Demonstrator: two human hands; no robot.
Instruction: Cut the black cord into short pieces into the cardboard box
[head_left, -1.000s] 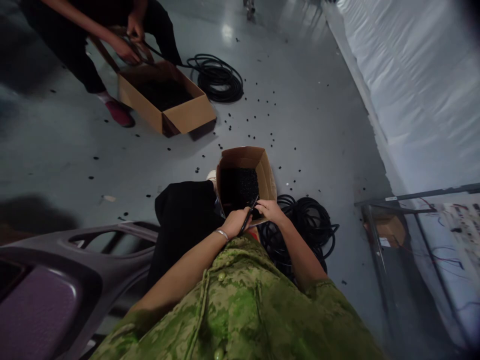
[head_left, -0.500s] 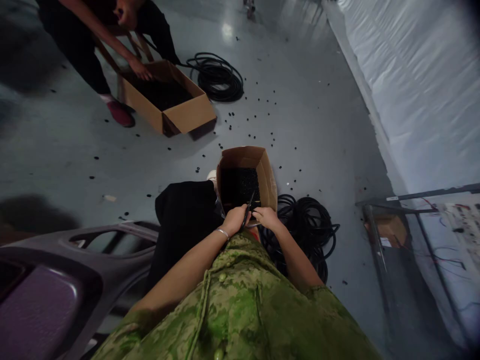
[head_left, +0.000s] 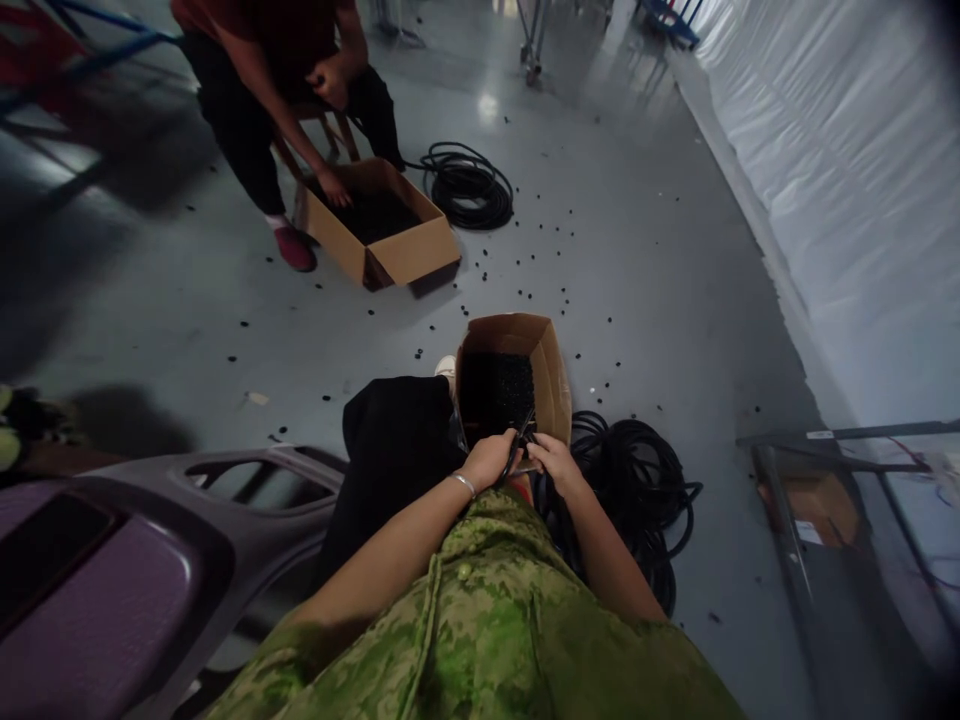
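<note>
The person's left hand is closed around dark scissors, blades pointing far over the near cardboard box, which holds small black pieces. Just to the right, the right hand pinches a small dark item, too blurred to identify. Black tubing lies coiled right of the box. Far left, a co-worker's hand reaches into another box.

2 hands, scissors in the left, at a cardboard box of black bits beside coiled tubing
</note>
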